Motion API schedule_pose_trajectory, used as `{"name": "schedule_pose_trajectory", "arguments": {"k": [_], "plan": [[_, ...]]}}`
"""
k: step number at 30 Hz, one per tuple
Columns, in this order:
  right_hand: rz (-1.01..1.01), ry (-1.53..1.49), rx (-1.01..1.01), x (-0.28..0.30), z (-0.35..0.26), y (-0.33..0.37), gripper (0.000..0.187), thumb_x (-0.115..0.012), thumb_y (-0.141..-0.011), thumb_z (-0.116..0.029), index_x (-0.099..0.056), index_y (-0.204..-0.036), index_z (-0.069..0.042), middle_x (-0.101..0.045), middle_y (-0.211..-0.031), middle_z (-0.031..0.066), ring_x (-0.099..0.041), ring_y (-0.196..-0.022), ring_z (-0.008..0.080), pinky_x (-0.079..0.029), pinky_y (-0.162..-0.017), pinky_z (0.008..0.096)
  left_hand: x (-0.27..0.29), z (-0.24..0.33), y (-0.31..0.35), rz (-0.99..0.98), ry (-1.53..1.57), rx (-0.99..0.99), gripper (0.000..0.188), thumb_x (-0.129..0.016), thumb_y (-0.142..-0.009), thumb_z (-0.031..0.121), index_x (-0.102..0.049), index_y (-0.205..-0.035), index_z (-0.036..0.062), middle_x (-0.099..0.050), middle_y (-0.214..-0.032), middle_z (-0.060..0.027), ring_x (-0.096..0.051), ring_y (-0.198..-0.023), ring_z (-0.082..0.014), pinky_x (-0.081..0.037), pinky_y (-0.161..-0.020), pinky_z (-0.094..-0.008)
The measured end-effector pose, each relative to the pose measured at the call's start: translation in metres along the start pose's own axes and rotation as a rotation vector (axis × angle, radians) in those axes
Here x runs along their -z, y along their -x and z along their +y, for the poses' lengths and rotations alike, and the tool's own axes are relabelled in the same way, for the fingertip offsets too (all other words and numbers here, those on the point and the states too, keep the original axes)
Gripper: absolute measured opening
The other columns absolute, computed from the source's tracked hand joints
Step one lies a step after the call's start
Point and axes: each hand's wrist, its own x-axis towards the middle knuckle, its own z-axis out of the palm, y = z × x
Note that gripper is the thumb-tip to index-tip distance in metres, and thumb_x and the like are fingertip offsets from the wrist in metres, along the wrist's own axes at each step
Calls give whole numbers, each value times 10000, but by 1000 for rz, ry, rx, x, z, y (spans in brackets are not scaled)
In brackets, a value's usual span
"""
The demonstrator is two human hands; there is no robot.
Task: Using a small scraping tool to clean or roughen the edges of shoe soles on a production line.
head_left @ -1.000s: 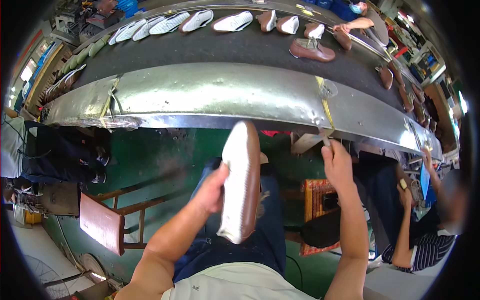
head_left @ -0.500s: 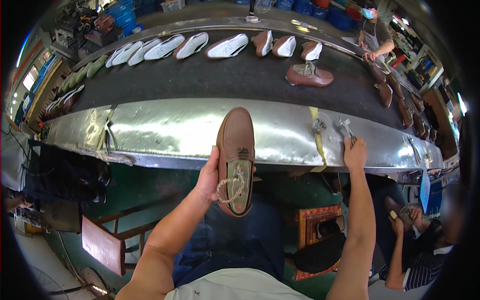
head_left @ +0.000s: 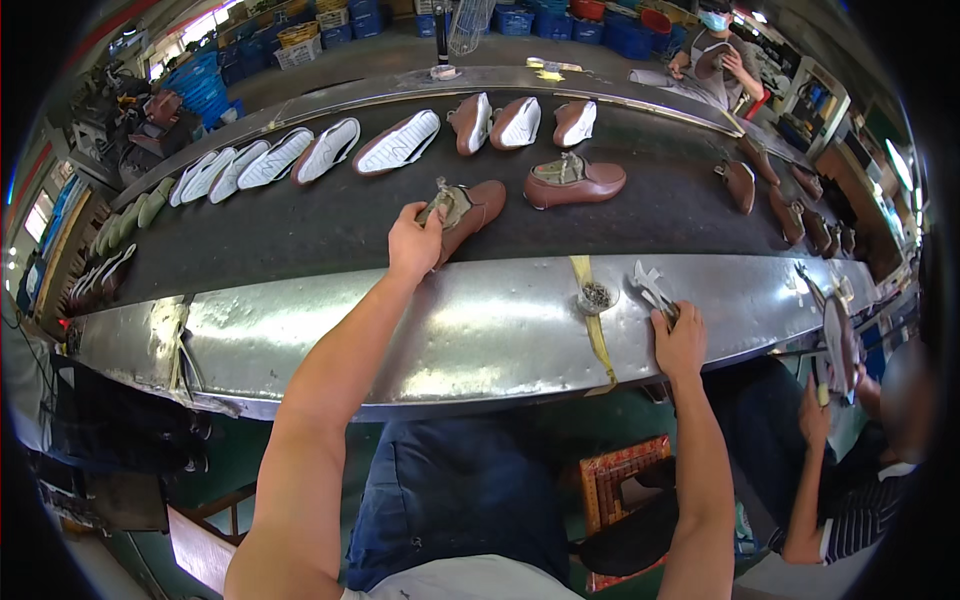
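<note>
My left hand is closed on a brown loafer at the near edge of the black belt. The shoe's toe points to the far right, and its opening, with cord in it, faces up. To its right a second brown loafer rests on the belt, sole down. My right hand lies on the metal ledge with its fingers wrapped round the handles of metal pliers. Beside the pliers sits a small round container of tiny metal bits, over a yellow strap.
White-soled shoes line the belt's far side. More brown shoes lie at the right. A masked person works across the belt. At the lower right another person's hand holds a tool by a shoe. A stool stands lower left.
My left hand has moved the loafer forward from over the ledge's near edge down to the belt, turning its toe to the right. My right hand stays on the pliers. The view has shifted.
</note>
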Motion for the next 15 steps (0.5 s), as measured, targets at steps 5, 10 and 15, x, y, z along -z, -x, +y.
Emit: {"name": "schedule_pose_trajectory", "arguments": {"k": [5,10,15], "plan": [[17,5,21,2,5,0,484,-678,-927,-392,-581,-1187,5,-617,-1118,215,-573,-1087,422,-454,-944,501,-51,20,-23,38,49,-120,445,-666,-945,364,-669,-1220,15,-711,-1114,-249,-673,-1092,-420,-528,-939,-438],[-10,-14,43,-11,-7,-2,500,-690,-919,-385,-579,-1206,10,-621,-1128,229,-583,-1082,424,-456,-954,495,-72,-12,-84,-120,125,-61,586,-640,-937,297,-519,-1413,-24,-586,-1391,-260,-572,-1286,-396,-455,-1070,-418],[-3,-38,13,-10,10,-2,491,-696,-918,-334,-573,-1234,21,-620,-1162,239,-588,-1094,424,-456,-967,482,-45,-57,-128,-108,243,-100,631,-614,-845,178,-490,-1425,-39,-420,-1525,-274,-345,-1449,-410,-316,-1188,-448]]}}
